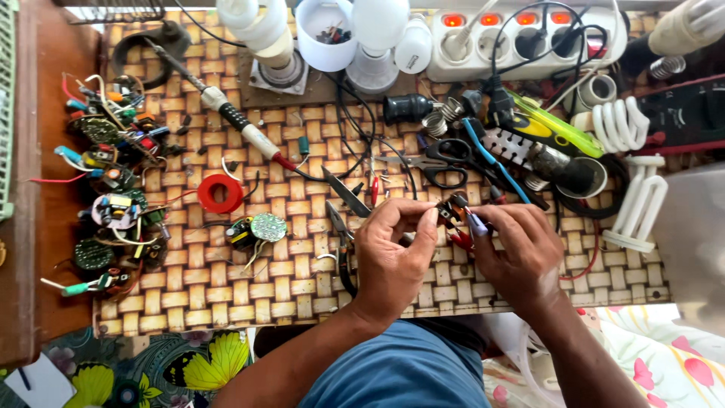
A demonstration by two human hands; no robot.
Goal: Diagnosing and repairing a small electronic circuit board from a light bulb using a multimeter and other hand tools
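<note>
While both hands met above the woven mat (pixel 226 298), the left hand (pixel 393 253) pinched a small electronic component (pixel 451 210) between thumb and forefinger, just beside the right hand (pixel 517 249), whose fingers were closed around a blue-tipped tool (pixel 476 223) touching that part. Pliers (pixel 343 227) lay just left of the left hand, scissors (pixel 438 162) beyond the hands, and a red tape roll (pixel 220 193) and a round circuit board (pixel 266 227) farther left.

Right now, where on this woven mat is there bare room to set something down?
Bare mat lies along the near edge, between the round green circuit board and the left hand. Crowded: the board pile at left, and the back around the scissors and power strip.
</note>
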